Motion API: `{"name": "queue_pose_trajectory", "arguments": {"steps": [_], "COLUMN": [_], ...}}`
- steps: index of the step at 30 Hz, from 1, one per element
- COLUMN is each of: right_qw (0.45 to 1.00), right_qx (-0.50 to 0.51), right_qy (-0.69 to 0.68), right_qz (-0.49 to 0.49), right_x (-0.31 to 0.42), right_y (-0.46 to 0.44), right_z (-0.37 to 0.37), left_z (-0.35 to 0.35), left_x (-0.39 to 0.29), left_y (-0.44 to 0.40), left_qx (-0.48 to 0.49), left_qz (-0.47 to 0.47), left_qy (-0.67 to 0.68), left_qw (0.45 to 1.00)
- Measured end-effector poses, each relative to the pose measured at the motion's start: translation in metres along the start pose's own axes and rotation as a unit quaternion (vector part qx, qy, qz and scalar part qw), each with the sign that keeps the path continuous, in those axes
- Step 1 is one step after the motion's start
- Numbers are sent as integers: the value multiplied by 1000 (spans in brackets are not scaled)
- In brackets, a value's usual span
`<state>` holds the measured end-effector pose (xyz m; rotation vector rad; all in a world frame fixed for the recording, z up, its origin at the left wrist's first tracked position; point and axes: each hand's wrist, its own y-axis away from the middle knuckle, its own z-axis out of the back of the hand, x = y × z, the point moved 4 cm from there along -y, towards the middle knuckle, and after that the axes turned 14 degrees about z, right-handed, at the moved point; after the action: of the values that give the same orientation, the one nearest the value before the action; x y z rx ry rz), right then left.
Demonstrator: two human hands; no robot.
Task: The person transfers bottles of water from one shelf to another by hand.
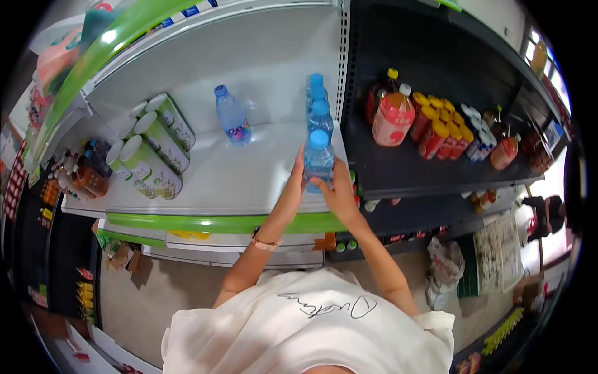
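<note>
Several clear blue-capped water bottles stand in a row from front to back at the right end of the white shelf [212, 187]. Around the front bottle [318, 161] are both of my hands. My left hand [296, 177] lies along its left side with the fingers stretched out and pointing away from me. My right hand [338, 190] wraps its lower right side, with the thumb across the front. Farther back and to the left, a single blue-capped bottle with a colourful label [233, 117] stands by itself, near the back panel.
Green and white cans [149, 165] stand in rows at the shelf's left. On the dark shelf [398, 177] to the right are red-labelled bottles [394, 118] and yellow-capped bottles [434, 138]. A green strip [205, 223] edges the white shelf. A plastic bag [445, 271] lies on the floor.
</note>
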<state>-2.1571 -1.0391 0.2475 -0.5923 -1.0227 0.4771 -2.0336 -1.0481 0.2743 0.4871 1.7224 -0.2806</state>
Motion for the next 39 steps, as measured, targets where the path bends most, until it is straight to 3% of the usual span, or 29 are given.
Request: {"name": "queue_pose_trajectory", "arguments": {"steps": [3,5,10,16,19,20,23,27,29,33,39], "right_qw": [999,996,997,997,984,984,969,942,931,888,834], "right_qx": [-13,8,25,15,-41,-67,-154,-51,87,177,267], "right_qy": [2,26,22,-3,129,111,-49,-234,-277,-395,-466], "right_qz": [40,83,76,77,116,124,187,236,222,156,123], "right_x": [-8,-7,-20,-20,1,20,75,128,154,214,304], "right_y": [-5,-10,-13,-20,-7,-7,6,21,30,52,91], "right_z": [8,15,21,25,34,40,34,-33,-79,-158,-264], "left_z": [-13,-18,-28,-33,-22,-15,-2,22,38,81,148], "left_x": [5,8,18,12,-8,-20,-40,-50,-50,-40,-34], "left_y": [-14,-23,-31,-13,34,53,122,202,241,319,444], "left_qx": [-56,-38,-110,-99,-84,-14,-4,-66,-98,-156,-217], "left_qz": [3,-23,-35,-58,-139,-171,-252,-319,-345,-370,-440], "left_qy": [20,34,18,60,236,320,397,406,402,385,431], "left_qw": [998,998,993,992,958,932,883,854,842,831,757]}}
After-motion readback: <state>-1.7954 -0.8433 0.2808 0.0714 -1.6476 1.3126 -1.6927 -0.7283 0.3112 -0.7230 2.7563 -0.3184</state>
